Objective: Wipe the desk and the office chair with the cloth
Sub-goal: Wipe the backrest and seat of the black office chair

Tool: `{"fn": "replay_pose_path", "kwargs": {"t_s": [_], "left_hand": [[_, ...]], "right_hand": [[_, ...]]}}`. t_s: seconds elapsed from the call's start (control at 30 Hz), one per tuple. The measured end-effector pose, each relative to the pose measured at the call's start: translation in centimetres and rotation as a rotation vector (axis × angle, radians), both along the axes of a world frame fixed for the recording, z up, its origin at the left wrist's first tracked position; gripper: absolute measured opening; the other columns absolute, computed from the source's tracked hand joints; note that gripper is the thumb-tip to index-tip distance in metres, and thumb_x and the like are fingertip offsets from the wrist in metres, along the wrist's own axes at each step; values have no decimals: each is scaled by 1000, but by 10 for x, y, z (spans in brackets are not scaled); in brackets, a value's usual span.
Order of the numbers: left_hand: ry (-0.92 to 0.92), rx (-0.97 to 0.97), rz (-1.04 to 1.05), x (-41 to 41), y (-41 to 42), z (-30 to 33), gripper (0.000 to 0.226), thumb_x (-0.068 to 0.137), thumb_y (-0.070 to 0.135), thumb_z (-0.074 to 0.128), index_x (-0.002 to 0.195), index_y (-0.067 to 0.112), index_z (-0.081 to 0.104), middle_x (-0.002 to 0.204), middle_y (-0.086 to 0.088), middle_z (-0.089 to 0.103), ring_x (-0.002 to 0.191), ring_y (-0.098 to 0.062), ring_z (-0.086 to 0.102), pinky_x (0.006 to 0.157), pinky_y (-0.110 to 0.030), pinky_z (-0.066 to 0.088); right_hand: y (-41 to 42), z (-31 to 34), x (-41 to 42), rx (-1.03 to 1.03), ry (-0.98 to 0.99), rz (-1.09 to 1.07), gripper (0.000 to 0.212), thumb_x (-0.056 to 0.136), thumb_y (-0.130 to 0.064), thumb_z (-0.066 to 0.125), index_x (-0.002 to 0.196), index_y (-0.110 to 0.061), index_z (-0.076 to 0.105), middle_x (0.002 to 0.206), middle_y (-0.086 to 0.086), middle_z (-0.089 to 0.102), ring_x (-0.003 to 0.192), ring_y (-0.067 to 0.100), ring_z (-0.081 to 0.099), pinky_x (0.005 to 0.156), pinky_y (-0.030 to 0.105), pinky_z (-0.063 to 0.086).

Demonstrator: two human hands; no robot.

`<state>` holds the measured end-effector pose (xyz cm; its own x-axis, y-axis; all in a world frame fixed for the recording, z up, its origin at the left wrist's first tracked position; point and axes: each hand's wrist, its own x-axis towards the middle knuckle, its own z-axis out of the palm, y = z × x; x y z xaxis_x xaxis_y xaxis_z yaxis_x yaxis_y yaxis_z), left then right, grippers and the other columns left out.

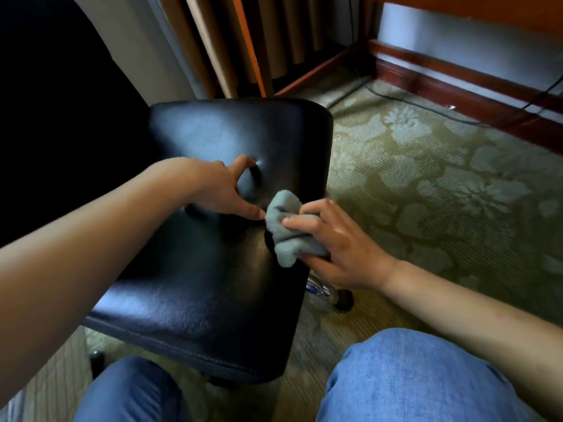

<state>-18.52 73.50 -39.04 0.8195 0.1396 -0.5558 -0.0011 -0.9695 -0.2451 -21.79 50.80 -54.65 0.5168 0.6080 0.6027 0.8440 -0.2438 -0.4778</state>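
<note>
Floral green carpet (pixel 441 178), denim knees at 6 o'clock. Black leather chair seat (pixel 213 284): smooth, slick, padded, on castors, likely to roll. Grey cloth (pixel 285 229), soft, light, bunched; right hand (pixel 338 239) grips it at seat's 3 o'clock edge. Left hand (pixel 219 187) braces seat, fingers spread, holding nothing.

The office chair (pixel 213 269) hides most of its base; the right hand (pixel 338 242) covers part of the cloth (pixel 283 226).
</note>
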Motion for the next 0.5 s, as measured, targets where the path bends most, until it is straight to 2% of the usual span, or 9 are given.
{"fn": "replay_pose_path", "kwargs": {"t_s": [0.1, 0.13, 0.23, 0.33, 0.43, 0.5], "left_hand": [[2, 32, -27, -1, 2, -2, 113, 58, 93, 56, 146, 47, 3, 143, -9, 44, 113, -36, 57, 96, -47, 51], [4, 38, -35, -2, 3, -2, 114, 59, 93, 56, 148, 46, 2, 144, -10, 44, 118, -37, 54, 99, -47, 48], [10, 25, -39, -3, 2, 1, 113, 61, 91, 58, 148, 45, 3, 143, -11, 44, 120, -36, 54, 100, -44, 46], [14, 10, -33, -6, 0, 1, 111, 63, 89, 60, 148, 46, 4, 144, -11, 43, 124, -37, 52, 101, -45, 45], [0, 12, -42, -9, 1, 1, 111, 63, 89, 60, 149, 47, 3, 146, -10, 42, 129, -40, 46, 103, -47, 42], [-1, 1, -35, -11, 2, 1, 111, 63, 88, 60, 149, 48, 3, 146, -10, 41, 131, -40, 42, 104, -47, 41]], "right_hand": [[3, 1, 17, -11, -31, -33, 48, 96, -34, 65, 141, -22, 51, 122, 10, 54, 107, 28, 57, 93, 43, 45], [5, 2, 27, 6, -11, -70, 49, 95, -34, 66, 140, -21, 52, 122, 10, 53, 107, 28, 57, 93, 43, 46], [7, 6, 72, 90, 165, -236, 53, 91, -38, 65, 140, -18, 55, 122, 11, 50, 114, 27, 53, 102, 41, 43], [5, 11, 119, 124, 363, -401, 56, 92, -41, 64, 144, -25, 51, 124, 7, 44, 121, 26, 48, 107, 28, 34], [5, 18, 142, 101, 457, -437, 54, 94, -41, 66, 143, -35, 46, 125, 3, 40, 123, 24, 45, 107, 27, 30], [4, 22, 148, 102, 495, -413, 53, 94, -37, 67, 143, -35, 47, 125, 2, 38, 123, 22, 46, 106, 26, 30]]}}
